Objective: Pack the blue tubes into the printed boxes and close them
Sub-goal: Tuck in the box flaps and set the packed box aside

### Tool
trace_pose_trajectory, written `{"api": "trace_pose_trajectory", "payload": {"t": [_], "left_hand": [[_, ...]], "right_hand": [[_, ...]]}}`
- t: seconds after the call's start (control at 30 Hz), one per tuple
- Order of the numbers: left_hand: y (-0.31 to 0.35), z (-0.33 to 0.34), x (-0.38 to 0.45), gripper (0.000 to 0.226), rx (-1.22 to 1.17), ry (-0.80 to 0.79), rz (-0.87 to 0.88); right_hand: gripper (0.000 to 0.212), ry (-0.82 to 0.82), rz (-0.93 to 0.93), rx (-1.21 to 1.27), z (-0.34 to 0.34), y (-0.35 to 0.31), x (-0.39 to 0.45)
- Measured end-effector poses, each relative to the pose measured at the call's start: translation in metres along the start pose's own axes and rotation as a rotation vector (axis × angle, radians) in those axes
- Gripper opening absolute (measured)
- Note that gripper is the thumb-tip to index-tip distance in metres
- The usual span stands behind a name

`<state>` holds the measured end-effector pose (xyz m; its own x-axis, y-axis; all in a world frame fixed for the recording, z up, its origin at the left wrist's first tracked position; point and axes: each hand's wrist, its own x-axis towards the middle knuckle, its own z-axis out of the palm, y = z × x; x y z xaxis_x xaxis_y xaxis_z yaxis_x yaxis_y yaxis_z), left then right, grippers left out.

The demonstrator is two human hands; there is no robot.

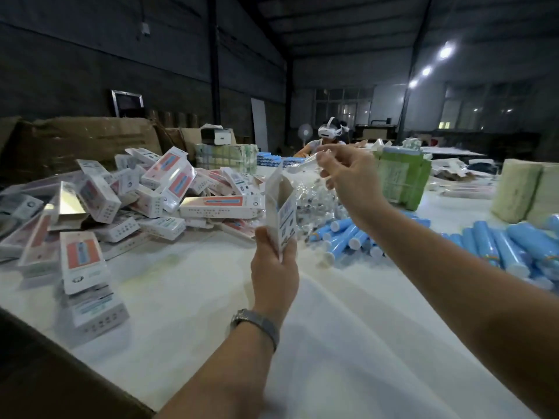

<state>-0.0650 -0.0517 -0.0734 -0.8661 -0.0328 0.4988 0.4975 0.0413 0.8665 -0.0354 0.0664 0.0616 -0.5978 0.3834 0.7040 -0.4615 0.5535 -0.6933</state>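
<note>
Packing station: an open printed box held upright above a white-covered table.

The white cloth-covered table (187, 291) carries a heap of closed printed cardboard boxes (127, 201) at left and loose blue plastic tubes with white caps (496, 246) at right, a clear plastic bag of small parts (314, 195) between them. The left hand (273, 267), a metal watch (257, 323) on its wrist, grips the lower end of one white printed box (281, 213), its top flap open. The right hand (351, 179), raised beyond it, pinches a small clear-wrapped item (305, 163).
</note>
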Motion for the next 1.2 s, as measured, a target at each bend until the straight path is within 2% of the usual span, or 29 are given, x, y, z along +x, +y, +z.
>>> {"api": "trace_pose_trajectory", "payload": {"t": [0.07,0.17,0.3,0.43,0.73,0.83,0.97,1.03,1.2], "left_hand": [[0.001,0.0,-0.001,0.026,-0.006,-0.026,-0.004],[0.002,0.0,-0.004,0.023,-0.029,-0.073,0.01],[0.008,0.002,-0.01,0.022,-0.035,-0.14,0.041],[0.009,0.002,-0.013,0.024,-0.004,-0.196,0.035],[0.013,0.003,-0.017,0.027,0.025,-0.389,0.085],[0.015,0.002,-0.018,0.026,0.007,-0.416,0.072],[0.016,0.002,-0.021,0.025,-0.045,-0.488,0.032],[0.016,0.002,-0.022,0.029,-0.081,-0.523,0.031],[0.018,0.001,-0.027,0.05,-0.125,-0.52,0.12]], "right_hand": [[0.013,0.016,-0.057,0.075,-0.02,-0.027,-0.015],[0.015,-0.017,-0.181,0.016,-0.037,-0.055,-0.038],[0.022,-0.068,-0.282,-0.253,-0.038,-0.066,-0.051],[0.023,-0.021,-0.422,-0.464,-0.039,-0.07,-0.047],[0.017,-0.041,-0.418,-0.465,-0.05,-0.06,-0.049],[0.014,-0.085,-0.461,-0.569,-0.053,-0.045,-0.054],[0.025,-0.124,-0.441,-0.721,-0.056,-0.018,-0.062],[0.026,-0.141,-0.381,-0.66,-0.056,-0.008,-0.067],[0.012,-0.142,-0.062,-0.159,-0.04,-0.012,-0.081]]}}
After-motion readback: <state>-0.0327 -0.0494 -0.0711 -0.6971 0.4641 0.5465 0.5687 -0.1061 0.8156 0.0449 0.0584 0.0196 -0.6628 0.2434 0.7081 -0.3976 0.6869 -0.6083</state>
